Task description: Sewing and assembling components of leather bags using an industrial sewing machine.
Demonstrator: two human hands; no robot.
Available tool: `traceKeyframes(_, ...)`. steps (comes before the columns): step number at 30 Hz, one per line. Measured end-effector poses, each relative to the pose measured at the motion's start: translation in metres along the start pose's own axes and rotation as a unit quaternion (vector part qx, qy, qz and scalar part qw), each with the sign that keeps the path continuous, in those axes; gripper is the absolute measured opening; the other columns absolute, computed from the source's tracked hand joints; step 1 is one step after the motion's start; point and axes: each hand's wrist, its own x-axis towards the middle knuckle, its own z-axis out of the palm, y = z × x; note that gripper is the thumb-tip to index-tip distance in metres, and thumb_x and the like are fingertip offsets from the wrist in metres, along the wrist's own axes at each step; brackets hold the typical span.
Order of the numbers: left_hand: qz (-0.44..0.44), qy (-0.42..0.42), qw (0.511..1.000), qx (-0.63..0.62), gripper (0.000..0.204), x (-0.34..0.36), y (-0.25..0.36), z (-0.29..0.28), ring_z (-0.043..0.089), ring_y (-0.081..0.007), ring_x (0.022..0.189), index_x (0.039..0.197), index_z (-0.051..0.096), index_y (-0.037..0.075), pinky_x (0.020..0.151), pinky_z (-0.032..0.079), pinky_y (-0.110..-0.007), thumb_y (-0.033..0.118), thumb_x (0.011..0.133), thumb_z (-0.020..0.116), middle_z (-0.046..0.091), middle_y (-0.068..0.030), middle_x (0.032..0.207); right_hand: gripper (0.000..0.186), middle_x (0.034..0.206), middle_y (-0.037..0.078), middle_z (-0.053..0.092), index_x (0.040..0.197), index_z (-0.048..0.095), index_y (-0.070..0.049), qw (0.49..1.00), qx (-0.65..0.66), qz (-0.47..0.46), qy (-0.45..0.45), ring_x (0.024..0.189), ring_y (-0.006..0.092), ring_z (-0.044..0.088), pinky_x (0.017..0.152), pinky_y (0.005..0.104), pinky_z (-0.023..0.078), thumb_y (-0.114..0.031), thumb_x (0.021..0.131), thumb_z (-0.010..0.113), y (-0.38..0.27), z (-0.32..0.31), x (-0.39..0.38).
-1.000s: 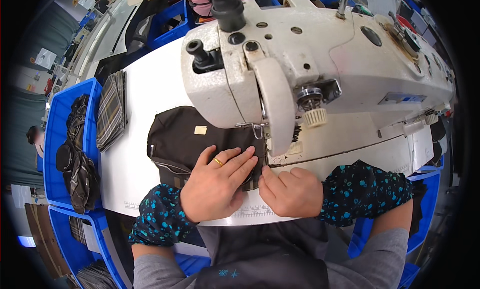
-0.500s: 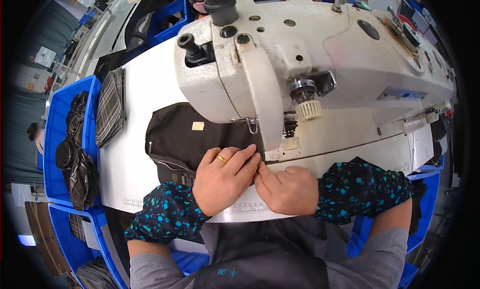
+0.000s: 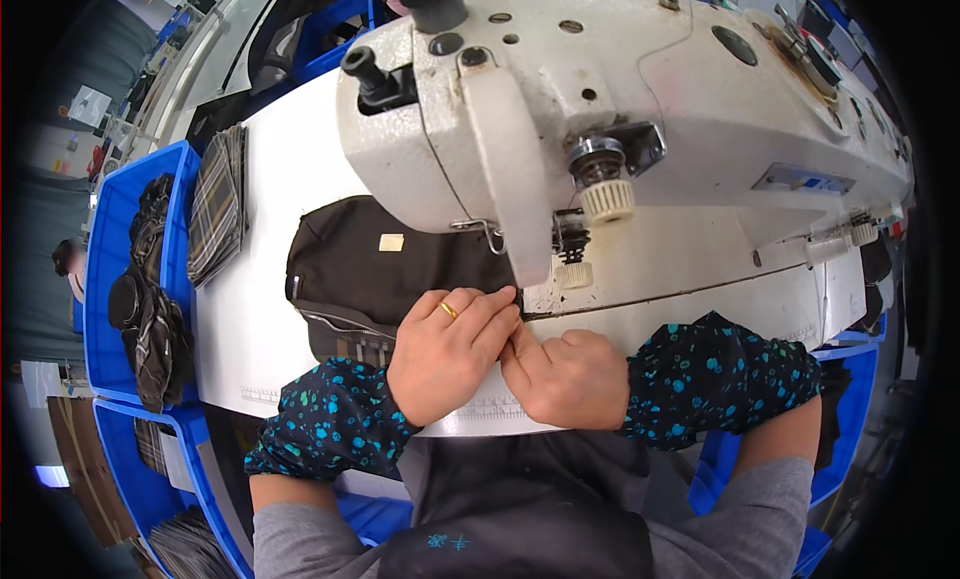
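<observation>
A dark brown fabric piece [image 3: 352, 241] with a small pale label [image 3: 391, 243] and a zipper [image 3: 345, 321] lies on the white table, its right part beneath the sewing machine head [image 3: 470, 129]. My left hand [image 3: 448, 357], with a gold ring, rests on the piece's lower right, fingers pressed together on its right edge just in front of the machine's needle area. Against those fingertips, my right hand [image 3: 568, 374] is closed, thumb and index finger pinching the near right edge of the fabric. The needle and the pinched edge are mostly hidden.
A stack of plaid fabric pieces [image 3: 218, 204] lies at the table's left edge. Beside it stand blue bins, the upper bin [image 3: 98, 309] holding dark items, the lower bin [image 3: 130, 459] plaid pieces. Another blue bin [image 3: 855, 419] stands at the right. A ruler strip [image 3: 480, 411] runs along the near edge.
The view has shifted slightly, so the machine and fabric appear a little further up and left. My hands stay together at the fabric's edge, with almost no change in grip.
</observation>
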Motion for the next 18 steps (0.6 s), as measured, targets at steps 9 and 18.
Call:
traceKeyframes(9,-0.006,0.036,0.999,0.014,0.029,0.022,-0.022,0.014,0.065,-0.0238,0.089,0.102,0.07,0.007,0.075,0.049,-0.037,0.012,0.073,0.07,0.07,-0.0052,0.11,0.029,0.106,0.026,0.073,0.098,0.073,0.004,0.998,-0.038,0.041,-0.01,0.051,0.0143,0.059,0.046,0.0278,0.045,-0.013,0.076,0.064,0.011,0.013,0.006)
traceKeyframes(18,-0.078,-0.005,0.996,0.041,0.027,0.025,-0.018,0.003,0.062,-0.0202,0.089,0.105,0.072,0.011,0.073,0.048,-0.033,0.015,0.078,0.071,0.058,-0.0023,0.089,0.032,0.115,0.023,0.072,0.105,0.073,0.003,0.997,-0.023,0.069,-0.035,0.056,0.0147,0.062,0.049,0.0282,0.047,-0.013,0.079,0.065,0.018,0.013,0.008)
